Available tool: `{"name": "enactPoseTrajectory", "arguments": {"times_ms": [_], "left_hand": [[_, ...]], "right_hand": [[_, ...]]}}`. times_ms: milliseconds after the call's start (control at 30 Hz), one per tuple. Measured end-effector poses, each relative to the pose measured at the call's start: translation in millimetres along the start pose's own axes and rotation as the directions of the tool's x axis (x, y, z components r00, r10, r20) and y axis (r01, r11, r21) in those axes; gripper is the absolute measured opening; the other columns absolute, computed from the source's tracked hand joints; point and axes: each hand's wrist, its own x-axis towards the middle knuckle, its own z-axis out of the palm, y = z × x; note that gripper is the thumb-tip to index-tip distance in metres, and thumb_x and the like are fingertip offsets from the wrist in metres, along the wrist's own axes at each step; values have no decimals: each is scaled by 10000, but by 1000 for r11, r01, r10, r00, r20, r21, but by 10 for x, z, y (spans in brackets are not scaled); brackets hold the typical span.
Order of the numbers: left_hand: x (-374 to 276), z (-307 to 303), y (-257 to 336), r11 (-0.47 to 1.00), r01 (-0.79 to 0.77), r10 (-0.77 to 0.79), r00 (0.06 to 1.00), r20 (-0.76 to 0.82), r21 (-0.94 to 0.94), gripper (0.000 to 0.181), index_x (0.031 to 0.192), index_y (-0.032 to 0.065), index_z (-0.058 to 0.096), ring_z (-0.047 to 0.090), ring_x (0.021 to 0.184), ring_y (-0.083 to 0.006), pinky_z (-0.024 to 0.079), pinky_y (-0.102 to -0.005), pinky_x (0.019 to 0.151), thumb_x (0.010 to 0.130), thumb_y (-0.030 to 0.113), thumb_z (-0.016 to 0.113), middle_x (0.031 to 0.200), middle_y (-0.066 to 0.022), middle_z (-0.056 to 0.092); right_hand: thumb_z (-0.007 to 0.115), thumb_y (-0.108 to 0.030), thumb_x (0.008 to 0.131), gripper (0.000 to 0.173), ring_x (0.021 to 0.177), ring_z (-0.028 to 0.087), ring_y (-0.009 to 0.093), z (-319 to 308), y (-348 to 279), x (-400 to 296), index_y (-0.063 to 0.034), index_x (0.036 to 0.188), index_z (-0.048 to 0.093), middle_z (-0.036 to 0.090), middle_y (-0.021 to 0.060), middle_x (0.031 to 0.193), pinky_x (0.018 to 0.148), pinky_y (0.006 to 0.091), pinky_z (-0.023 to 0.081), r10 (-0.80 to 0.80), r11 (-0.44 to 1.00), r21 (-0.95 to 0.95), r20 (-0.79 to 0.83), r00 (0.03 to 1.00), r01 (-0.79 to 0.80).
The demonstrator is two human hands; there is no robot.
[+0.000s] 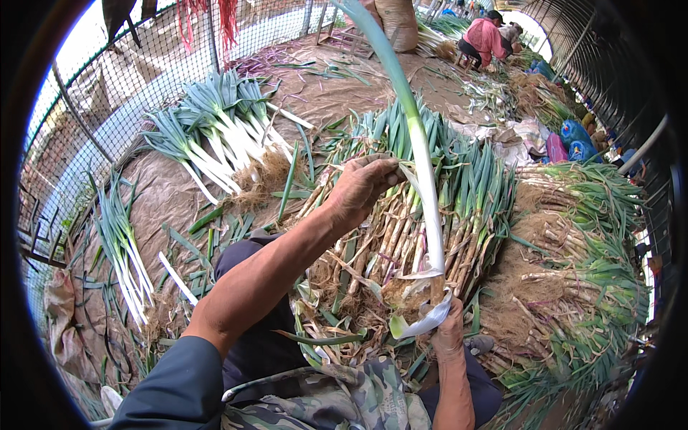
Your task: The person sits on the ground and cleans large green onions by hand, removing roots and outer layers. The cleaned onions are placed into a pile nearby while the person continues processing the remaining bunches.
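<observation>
A long leek (427, 193) stands nearly upright before me, its white shank low and its green leaf reaching past the top of the picture. My left hand (365, 185) pinches a thin strip of outer skin (411, 176) that stands off the side of the shank. Lower down, my right hand (449, 328) grips the leek near its root end. A pale peeled sheath (424, 321) curls out beside those fingers and partly hides the grip. Directly behind is a thick pile of unpeeled leeks (398, 242) with brown, dry skins and roots.
Cleaned white leeks (231, 140) lie at upper left, with a smaller bunch (126, 258) nearer. More rooted leeks (580, 269) are heaped on the right. Leaf scraps litter the brown ground sheet (166, 199). A person in pink (484, 40) sits farther back, beside another.
</observation>
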Motion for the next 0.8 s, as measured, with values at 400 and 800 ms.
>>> {"name": "enactPoseTrajectory", "arguments": {"times_ms": [400, 800], "left_hand": [[-154, 157, -68, 952, 298, -306, 943, 129, 74, 178, 681, 100, 521, 419, 364, -83, 375, -220, 340, 828, 88, 620, 517, 25, 490], [-26, 198, -423, 925, 291, -252, 951, -178, 244, 182, 866, -6, 588, 342, 400, -39, 240, -212, 350, 883, 171, 626, 638, -10, 513]], "right_hand": [[724, -274, 734, 328, 401, 494, 94, -162, 59, 21, 1, 885, 630, 635, 66, 671, 315, 221, 358, 53, 982, 173, 141, 989, -77], [705, -108, 736, 150, 385, 476, 78, -43, -90, -63, -29, 840, 631, 612, 50, 645, 320, 218, 381, 111, 993, 21, 132, 985, -115]]}}
